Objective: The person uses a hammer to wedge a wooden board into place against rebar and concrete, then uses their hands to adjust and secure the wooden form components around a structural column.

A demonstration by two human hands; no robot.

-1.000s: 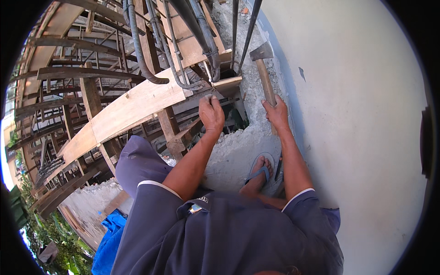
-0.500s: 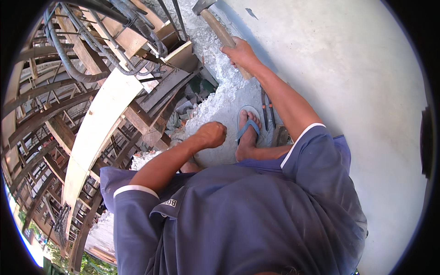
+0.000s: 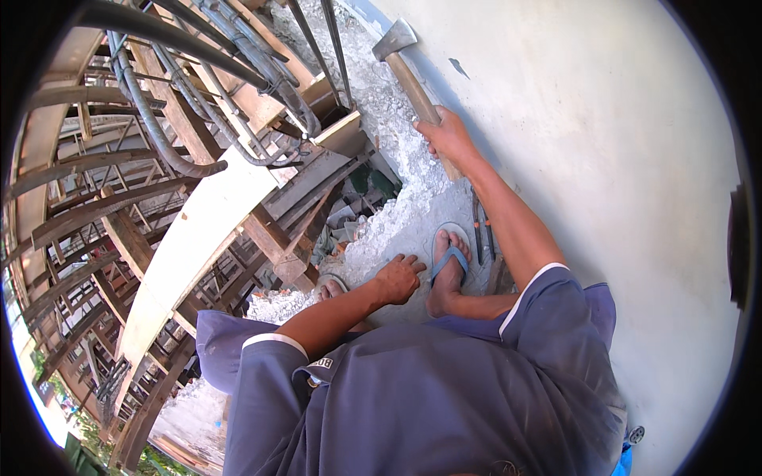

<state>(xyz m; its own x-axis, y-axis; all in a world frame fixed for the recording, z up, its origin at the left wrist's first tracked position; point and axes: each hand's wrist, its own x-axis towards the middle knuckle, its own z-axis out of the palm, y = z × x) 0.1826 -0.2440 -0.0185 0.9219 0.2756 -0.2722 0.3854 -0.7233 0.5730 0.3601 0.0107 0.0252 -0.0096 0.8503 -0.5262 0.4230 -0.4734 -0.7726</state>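
My right hand (image 3: 454, 136) is wrapped round the wooden handle of a hatchet (image 3: 413, 83). Its flared metal head points away from me, over the rough concrete edge beside the pale wall. In front of my body, my left hand (image 3: 399, 279) hangs with its fingers loosely spread and nothing visible in them. Below it lies the grey concrete ledge (image 3: 389, 246), broken and crumbly along its left side. A tool with two dark, orange-marked handles (image 3: 482, 230) lies between my right foot and the wall; its head is hidden.
A smooth pale wall (image 3: 603, 159) rises close on my right. To my left are bent steel bars (image 3: 131, 103), timber framing (image 3: 119, 230) and a long pale board (image 3: 178, 254). A gap with rubble (image 3: 341, 218) opens beside the ledge. My sandalled foot (image 3: 451, 262) stands on the concrete.
The view has shifted, so the surroundings sit lower and further right. My left hand has loosened from a fist to spread fingers. The hatchet stays in my right hand, its head turned to show the flared blade.
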